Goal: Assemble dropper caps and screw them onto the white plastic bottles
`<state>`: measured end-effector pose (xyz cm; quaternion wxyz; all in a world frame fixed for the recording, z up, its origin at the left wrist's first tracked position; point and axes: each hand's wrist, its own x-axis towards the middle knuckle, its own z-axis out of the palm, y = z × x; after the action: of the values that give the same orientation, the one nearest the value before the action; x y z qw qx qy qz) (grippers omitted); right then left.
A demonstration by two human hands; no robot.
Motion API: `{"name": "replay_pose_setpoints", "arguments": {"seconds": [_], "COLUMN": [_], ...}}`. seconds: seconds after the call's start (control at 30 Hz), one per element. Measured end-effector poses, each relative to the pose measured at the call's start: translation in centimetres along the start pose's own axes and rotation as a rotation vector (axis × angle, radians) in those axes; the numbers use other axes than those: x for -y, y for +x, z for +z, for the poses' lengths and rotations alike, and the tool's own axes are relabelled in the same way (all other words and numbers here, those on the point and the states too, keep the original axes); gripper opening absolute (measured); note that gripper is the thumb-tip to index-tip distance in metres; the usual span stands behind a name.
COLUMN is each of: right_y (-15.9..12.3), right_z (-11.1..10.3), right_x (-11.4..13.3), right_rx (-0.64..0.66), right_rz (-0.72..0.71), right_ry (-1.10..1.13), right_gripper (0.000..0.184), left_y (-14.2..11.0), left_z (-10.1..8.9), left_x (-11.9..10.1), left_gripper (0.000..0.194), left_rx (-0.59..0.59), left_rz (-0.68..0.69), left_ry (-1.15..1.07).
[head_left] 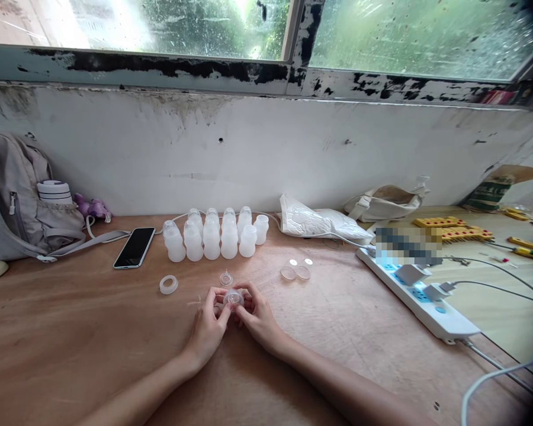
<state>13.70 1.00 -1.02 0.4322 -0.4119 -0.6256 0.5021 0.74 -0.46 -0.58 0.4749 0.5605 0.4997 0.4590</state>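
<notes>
My left hand (208,326) and my right hand (258,316) meet at the middle of the wooden table (71,331), both pinching a small clear silicone part (233,298) between the fingertips. Just beyond them lies another clear nipple-shaped piece (225,278). A white ring (168,284) rests to the left. Two clear round discs (295,272) lie to the right. Further back, several small white bottles (213,236) stand in two rows.
A black phone (134,247) lies left of the bottles, by a grey backpack (13,195). A white plastic bag (320,223) and a beige pouch (384,203) sit against the wall. A white power strip (420,299) with plugs and cables runs along the right.
</notes>
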Motion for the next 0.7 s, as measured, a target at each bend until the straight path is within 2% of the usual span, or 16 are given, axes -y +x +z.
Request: {"name": "replay_pose_setpoints", "arguments": {"seconds": [0.27, 0.7], "right_y": [0.0, -0.03], "right_z": [-0.03, 0.04], "right_x": [0.26, 0.17], "right_rx": [0.013, 0.013], "right_rz": [0.001, 0.011], "right_ry": [0.028, 0.049], "right_gripper": [0.018, 0.016], "left_y": [-0.17, -0.24], "left_z": [-0.2, -0.06], "left_x": [-0.11, -0.48], "left_gripper": [0.016, 0.014], "left_rx": [0.0, 0.002], "left_rz": [-0.018, -0.022], "left_ry": [0.066, 0.041]}}
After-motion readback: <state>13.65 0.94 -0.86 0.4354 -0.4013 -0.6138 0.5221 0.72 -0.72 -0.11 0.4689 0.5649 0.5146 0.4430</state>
